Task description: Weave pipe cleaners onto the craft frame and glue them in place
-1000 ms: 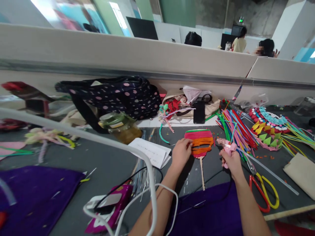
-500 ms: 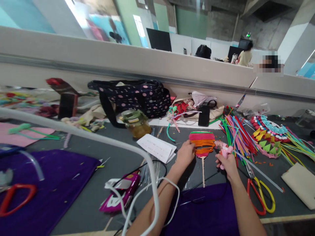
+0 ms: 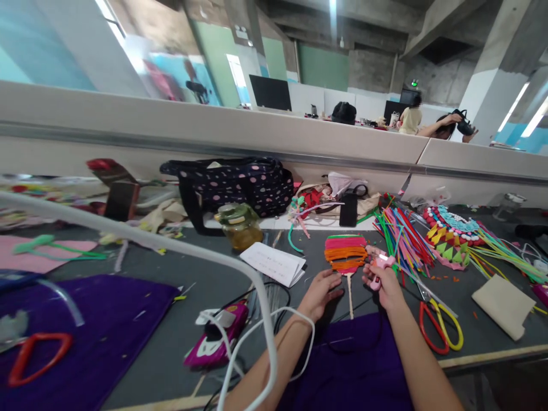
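Beige partition (image 3: 214, 123), concrete pillars (image 3: 488, 74), perhaps a dark monitor (image 3: 270, 93).

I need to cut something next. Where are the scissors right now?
In the head view, the scissors lie flat on the grey table, to the right of the right hand, below the bundle of coloured sticks.

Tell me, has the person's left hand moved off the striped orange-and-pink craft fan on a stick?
Yes. The left hand has drawn back toward the person, off the striped fan, and is now level with its wooden stick.
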`<action>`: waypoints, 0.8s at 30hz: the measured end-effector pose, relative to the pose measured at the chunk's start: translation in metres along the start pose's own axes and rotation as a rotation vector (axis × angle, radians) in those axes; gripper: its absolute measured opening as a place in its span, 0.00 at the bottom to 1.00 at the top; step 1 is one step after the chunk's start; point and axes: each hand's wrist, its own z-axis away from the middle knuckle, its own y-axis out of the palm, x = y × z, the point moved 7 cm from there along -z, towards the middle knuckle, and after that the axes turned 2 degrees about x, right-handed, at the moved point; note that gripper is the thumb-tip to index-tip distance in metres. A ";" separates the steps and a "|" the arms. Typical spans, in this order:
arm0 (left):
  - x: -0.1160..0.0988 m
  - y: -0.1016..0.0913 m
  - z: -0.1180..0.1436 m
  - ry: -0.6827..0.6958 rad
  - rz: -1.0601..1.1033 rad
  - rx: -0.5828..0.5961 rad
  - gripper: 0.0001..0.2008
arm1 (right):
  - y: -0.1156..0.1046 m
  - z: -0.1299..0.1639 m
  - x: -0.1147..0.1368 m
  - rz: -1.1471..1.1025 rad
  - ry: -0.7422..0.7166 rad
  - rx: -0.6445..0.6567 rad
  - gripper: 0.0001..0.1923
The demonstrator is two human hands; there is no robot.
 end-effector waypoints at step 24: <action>0.027 0.044 -0.036 -0.269 0.366 0.156 0.03 | 0.040 0.044 -0.023 -0.323 -0.100 -0.030 0.11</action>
